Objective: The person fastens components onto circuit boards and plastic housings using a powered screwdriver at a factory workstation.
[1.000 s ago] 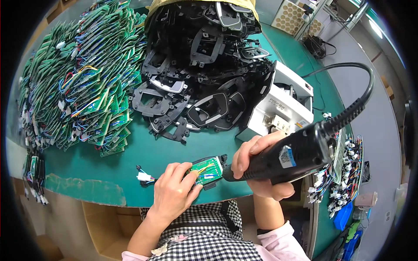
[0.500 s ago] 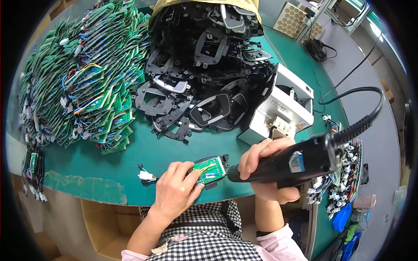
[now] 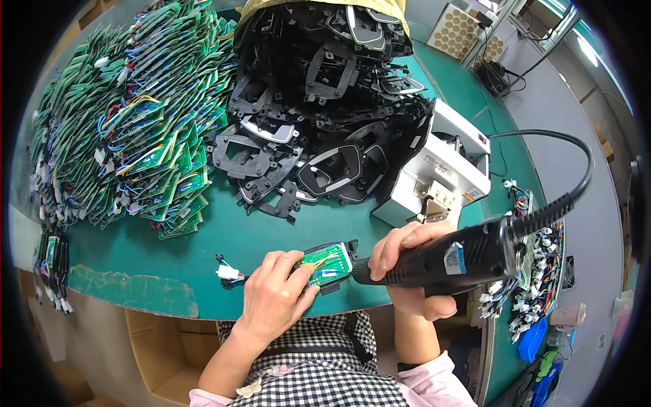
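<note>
Near the table's front edge, a green circuit board (image 3: pixel 328 265) with yellow and blue wires sits in a black plastic frame (image 3: pixel 331 288). The fingers of my left hand (image 3: pixel 272 290) are bent over its left side, gripping and steadying it. My right hand (image 3: pixel 405 245) is wrapped round a black electric screwdriver (image 3: pixel 468 259), held almost level. The screwdriver's narrow front end is at the board's right edge; its bit cannot be made out. A white connector with short wires (image 3: pixel 229 273) lies just left of my left hand.
Stacked green circuit boards (image 3: pixel 149 129) fill the back left. Black plastic frames (image 3: pixel 332 169) spill from a yellow bag (image 3: pixel 291 5) at the back. A white screw feeder (image 3: pixel 434 173) stands behind my right hand. Wired connectors (image 3: pixel 536 292) lie at right, below the screwdriver's looping cable (image 3: pixel 588 159).
The rear of the screwdriver has shifted slightly left and down with my right hand, and its cable loop has moved. My left hand and the board stay nearly still.
</note>
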Action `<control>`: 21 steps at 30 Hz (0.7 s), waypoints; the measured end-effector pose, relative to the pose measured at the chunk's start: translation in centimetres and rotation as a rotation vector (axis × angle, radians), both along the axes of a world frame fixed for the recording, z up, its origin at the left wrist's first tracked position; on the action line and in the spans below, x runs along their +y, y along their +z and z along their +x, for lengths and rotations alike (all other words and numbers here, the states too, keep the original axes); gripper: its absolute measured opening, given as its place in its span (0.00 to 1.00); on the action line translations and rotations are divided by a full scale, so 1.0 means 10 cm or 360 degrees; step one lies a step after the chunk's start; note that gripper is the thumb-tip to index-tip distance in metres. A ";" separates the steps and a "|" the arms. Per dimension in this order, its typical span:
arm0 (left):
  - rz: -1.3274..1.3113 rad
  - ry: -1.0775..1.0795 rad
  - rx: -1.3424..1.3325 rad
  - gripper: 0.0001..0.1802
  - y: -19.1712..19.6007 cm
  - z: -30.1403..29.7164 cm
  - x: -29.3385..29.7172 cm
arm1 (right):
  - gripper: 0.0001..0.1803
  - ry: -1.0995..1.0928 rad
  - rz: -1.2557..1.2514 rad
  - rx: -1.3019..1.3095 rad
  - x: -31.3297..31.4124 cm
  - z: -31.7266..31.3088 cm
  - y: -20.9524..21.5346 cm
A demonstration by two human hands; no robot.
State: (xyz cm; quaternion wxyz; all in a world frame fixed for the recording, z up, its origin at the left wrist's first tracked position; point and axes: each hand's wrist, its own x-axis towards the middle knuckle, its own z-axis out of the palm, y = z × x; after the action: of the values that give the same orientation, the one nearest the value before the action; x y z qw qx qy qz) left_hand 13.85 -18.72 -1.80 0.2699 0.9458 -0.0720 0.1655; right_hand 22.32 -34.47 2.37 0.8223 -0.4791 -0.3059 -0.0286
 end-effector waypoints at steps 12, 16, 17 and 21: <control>0.0030 -0.0002 0.0025 0.14 0.02 -0.02 0.03 | 0.24 0.0217 -0.0491 -0.0049 0.03 -0.03 -0.03; -0.0023 -0.0033 -0.0011 0.17 0.02 0.03 -0.03 | 0.41 0.0466 -0.0151 -0.0109 -0.03 0.10 -0.16; -0.0016 -0.0057 -0.0044 0.17 0.03 0.02 -0.04 | 0.39 0.0366 -0.0238 -0.0143 -0.07 0.10 -0.19; 0.0040 -0.0065 -0.0003 0.18 0.12 -0.02 -0.03 | 0.34 0.0616 -0.0263 0.0278 -0.02 0.17 -0.11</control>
State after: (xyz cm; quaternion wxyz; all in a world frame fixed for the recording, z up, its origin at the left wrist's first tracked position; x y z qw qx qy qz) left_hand 13.67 -18.99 -0.63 0.2613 0.9473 -0.0938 0.1600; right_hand 24.00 -34.70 1.25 0.7937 -0.4780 -0.3209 0.1963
